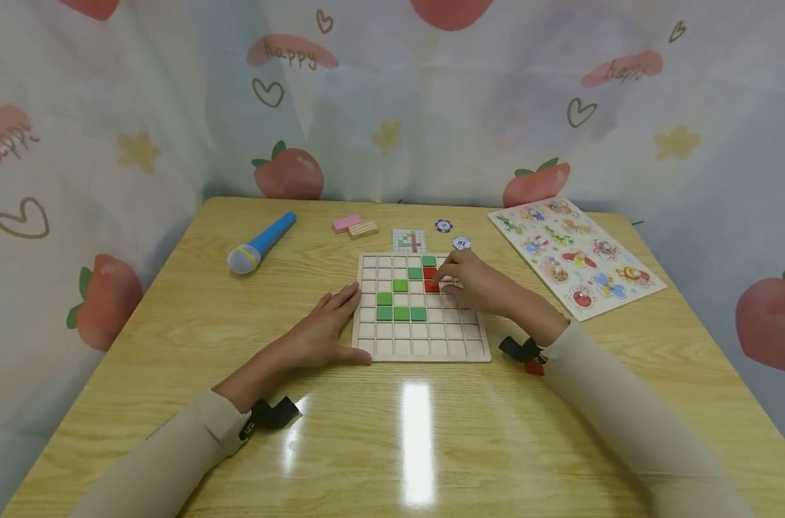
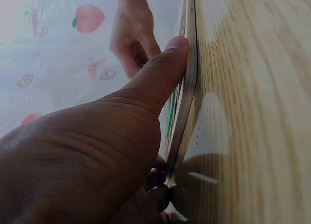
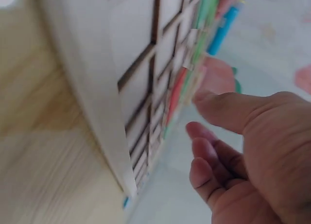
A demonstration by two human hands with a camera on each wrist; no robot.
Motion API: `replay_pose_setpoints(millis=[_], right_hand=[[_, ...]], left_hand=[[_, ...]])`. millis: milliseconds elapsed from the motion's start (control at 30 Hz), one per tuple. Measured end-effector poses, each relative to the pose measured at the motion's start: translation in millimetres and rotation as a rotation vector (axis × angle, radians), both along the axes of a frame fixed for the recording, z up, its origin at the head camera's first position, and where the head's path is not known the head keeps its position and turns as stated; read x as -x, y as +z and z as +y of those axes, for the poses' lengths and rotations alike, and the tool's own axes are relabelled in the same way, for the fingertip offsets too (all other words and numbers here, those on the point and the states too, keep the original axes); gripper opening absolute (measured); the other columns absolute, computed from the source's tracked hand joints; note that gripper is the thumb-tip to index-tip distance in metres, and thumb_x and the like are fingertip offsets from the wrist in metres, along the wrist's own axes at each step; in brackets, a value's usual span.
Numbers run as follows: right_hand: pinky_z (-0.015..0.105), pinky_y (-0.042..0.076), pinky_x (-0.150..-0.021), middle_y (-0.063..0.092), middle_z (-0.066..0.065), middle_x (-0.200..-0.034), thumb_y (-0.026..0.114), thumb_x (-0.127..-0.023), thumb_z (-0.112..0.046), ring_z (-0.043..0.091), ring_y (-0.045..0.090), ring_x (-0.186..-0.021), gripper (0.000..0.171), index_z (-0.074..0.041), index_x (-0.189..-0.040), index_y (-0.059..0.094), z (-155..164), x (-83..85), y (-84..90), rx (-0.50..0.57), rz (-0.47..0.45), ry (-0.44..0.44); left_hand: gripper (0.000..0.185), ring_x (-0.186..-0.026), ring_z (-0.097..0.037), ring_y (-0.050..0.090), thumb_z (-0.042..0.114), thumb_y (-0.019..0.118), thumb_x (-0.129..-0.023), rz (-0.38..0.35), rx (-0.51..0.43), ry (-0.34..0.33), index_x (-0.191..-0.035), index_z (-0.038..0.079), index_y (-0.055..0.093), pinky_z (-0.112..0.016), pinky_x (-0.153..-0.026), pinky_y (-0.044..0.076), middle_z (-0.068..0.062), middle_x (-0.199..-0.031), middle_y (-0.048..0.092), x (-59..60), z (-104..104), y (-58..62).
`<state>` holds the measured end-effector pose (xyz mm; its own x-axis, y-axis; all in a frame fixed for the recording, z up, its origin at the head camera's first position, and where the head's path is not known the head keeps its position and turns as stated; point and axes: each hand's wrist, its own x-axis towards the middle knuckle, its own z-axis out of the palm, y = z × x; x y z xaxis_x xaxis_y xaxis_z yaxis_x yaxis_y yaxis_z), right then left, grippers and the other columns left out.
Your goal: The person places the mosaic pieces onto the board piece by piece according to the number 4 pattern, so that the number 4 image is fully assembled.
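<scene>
**Seating a red tile in the grid**

My left hand [image 1: 321, 327] lies flat, fingers straight, bracing the wooden grid board [image 1: 424, 350] on the bench [image 1: 172, 302]. My right hand [image 1: 473, 282] pinches a red tile [image 1: 432, 285] below the top green one. Next, I judge, press it flush.

Near edge of the worktop [image 1: 418, 446] lies bare — open approach to the grid board [image 1: 421, 350] from the front. Left side blocked by the left hand [image 1: 321, 332]; behind stand two chips [image 1: 461, 243], a card [image 1: 409, 240], blocks [image 1: 355, 226] — the sticker sheet [image 1: 576, 255] crowds the right.
</scene>
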<state>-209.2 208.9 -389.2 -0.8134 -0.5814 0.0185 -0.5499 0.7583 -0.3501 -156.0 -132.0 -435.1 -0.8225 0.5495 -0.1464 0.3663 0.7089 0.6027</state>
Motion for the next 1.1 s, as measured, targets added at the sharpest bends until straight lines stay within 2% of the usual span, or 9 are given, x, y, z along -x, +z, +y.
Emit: replay_pose_setpoints(millis=[67, 133, 233, 333, 500, 700, 867, 1100], right_hand=[[0.044, 0.055, -0.091, 0.066, 0.012, -0.125, 0.071, -0.103, -0.011, 0.028, 0.060, -0.112, 0.021, -0.010, -0.124, 0.077, 13.8, -13.8, 4.8, 0.018, 0.023, -0.024], [0.040, 0.056, -0.087, 0.067, 0.008, -0.123, 0.071, -0.103, -0.012, 0.022, 0.062, -0.107, 0.024, -0.012, -0.127, 0.075, 32.9, -32.5, 8.1, 0.052, 0.044, -0.058], [0.030, 0.055, -0.073, 0.070, 0.003, -0.114, 0.073, -0.101, -0.009, 0.010, 0.060, -0.091, 0.022, -0.014, -0.122, 0.076, 65.6, -64.1, 7.0, 0.126, 0.087, -0.088], [0.023, 0.051, -0.065, 0.069, -0.002, -0.108, 0.077, -0.097, -0.004, 0.001, 0.055, -0.081, 0.025, -0.015, -0.119, 0.076, 94.7, -93.1, 2.2, 0.192, 0.124, -0.088], [0.015, 0.052, -0.073, 0.067, -0.015, -0.100, 0.081, -0.091, 0.001, -0.005, 0.057, -0.082, 0.033, -0.017, -0.119, 0.074, 127.5, -126.6, -9.1, 0.224, 0.159, -0.100], [0.013, 0.053, -0.076, 0.067, -0.016, -0.102, 0.079, -0.094, -0.002, -0.003, 0.061, -0.086, 0.034, -0.020, -0.123, 0.073, 135.9, -142.3, -28.3, 0.258, 0.097, -0.128], [0.014, 0.051, -0.074, 0.066, -0.016, -0.097, 0.084, -0.090, -0.005, -0.003, 0.059, -0.084, 0.036, -0.020, -0.121, 0.073, 133.0, -144.2, -37.8, 0.278, 0.091, -0.140], [0.016, 0.051, -0.072, 0.066, -0.016, -0.099, 0.086, -0.088, -0.008, -0.006, 0.057, -0.084, 0.036, -0.023, -0.119, 0.075, 131.6, -144.4, -43.1, 0.233, 0.111, -0.162]], left_hand=[[0.130, -0.169, -0.038, 0.001, 0.061, 0.087, -0.082, -0.002, -0.002, 0.000, -0.173, 0.011, 0.008, -0.062, -0.136, 0.009, -0.005, -0.183, 0.000, 0.1, -0.8, 0.1], [0.130, -0.169, -0.041, 0.000, 0.061, 0.087, -0.082, -0.003, -0.005, 0.000, -0.173, 0.011, 0.008, -0.064, -0.135, 0.011, -0.005, -0.183, 0.000, -0.4, -0.9, 0.4], [0.131, -0.168, -0.044, 0.000, 0.062, 0.087, -0.082, -0.005, 0.002, 0.002, -0.173, 0.012, 0.007, -0.066, -0.134, 0.013, -0.005, -0.183, 0.000, -1.0, -0.2, 0.5], [0.132, -0.167, -0.047, 0.000, 0.063, 0.086, -0.081, -0.010, 0.012, 0.012, -0.173, 0.013, 0.007, -0.067, -0.133, 0.016, -0.004, -0.183, 0.000, -1.8, -0.7, 0.4], [0.131, -0.168, -0.045, 0.000, 0.064, 0.086, -0.082, -0.004, 0.008, 0.007, -0.173, 0.012, 0.007, -0.067, -0.133, 0.016, -0.004, -0.183, 0.000, -1.0, 1.2, -0.7], [0.131, -0.167, -0.046, 0.000, 0.062, 0.086, -0.082, -0.005, -0.009, 0.005, -0.173, 0.013, 0.007, -0.068, -0.133, 0.014, -0.005, -0.183, 0.000, -2.1, -1.8, 0.4], [0.130, -0.168, -0.043, 0.001, 0.061, 0.086, -0.083, 0.003, -0.011, -0.007, -0.173, 0.011, 0.007, -0.067, -0.134, 0.012, -0.007, -0.183, 0.001, -1.2, -2.9, -1.3], [0.130, -0.169, -0.042, 0.000, 0.061, 0.087, -0.082, -0.002, -0.016, 0.005, -0.173, 0.012, 0.007, -0.066, -0.134, 0.011, -0.004, -0.183, 0.001, -1.7, -0.6, -1.5]])
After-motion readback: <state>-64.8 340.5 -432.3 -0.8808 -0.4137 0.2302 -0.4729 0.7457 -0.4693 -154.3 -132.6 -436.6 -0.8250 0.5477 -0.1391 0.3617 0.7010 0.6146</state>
